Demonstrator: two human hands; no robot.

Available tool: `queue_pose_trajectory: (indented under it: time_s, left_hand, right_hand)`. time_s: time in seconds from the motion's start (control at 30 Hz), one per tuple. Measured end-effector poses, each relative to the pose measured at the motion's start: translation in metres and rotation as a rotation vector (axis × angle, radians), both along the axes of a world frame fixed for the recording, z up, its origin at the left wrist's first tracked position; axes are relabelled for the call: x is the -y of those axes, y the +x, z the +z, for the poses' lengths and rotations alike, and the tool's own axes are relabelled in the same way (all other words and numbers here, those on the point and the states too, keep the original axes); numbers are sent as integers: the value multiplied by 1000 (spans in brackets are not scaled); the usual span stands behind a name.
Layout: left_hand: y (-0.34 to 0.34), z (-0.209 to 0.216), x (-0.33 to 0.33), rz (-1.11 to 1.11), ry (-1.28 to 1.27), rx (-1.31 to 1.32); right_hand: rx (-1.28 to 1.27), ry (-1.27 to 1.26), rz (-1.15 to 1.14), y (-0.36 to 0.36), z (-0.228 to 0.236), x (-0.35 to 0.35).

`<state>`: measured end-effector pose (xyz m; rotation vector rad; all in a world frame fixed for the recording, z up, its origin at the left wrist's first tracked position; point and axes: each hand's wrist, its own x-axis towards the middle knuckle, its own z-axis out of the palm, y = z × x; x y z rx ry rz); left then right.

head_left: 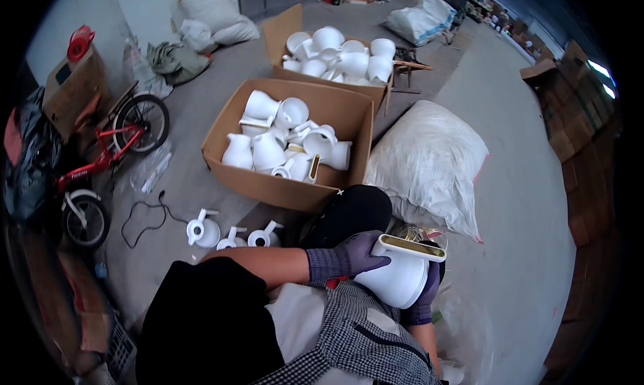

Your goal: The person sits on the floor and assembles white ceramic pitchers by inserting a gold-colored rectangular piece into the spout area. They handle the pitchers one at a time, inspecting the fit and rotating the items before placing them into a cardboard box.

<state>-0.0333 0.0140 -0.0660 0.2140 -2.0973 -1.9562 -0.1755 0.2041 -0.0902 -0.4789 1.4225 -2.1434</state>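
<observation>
Both of my hands wear purple-grey knit gloves and hold one white plastic jug body [396, 278] over my lap. My left hand [352, 254] grips its upper side by the handle. My right hand [426, 294] cups it from underneath, mostly hidden behind the jug. The jug's flat handle strip [412, 246] shows a yellowish inner face. My knee in black cloth [352, 210] is just beyond it.
A cardboard box [268, 187] with several white jugs stands ahead, a second full box [282, 33] behind it. Three white jugs [231, 234] sit on the floor at left. A large white sack [429, 160] lies right. A small red bicycle [100, 160] stands left.
</observation>
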Motion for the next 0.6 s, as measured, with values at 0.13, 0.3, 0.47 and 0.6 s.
queue_pose_trajectory:
  time_s: [0.13,0.3,0.47,0.6]
  left_hand:
    - [-3,-2,1,23,-26,-17]
    - [-4,-1,3,33,-54,7]
    - [0,2,6,24,-65,-16]
    - [0,1,4,45,-62,-61]
  right_hand:
    - [-8,74,11,2,8,1]
    - [209,-16,74,0,11,0]
    - [232,-33,101,2,12,4]
    - [265,-32,75,5,20,10]
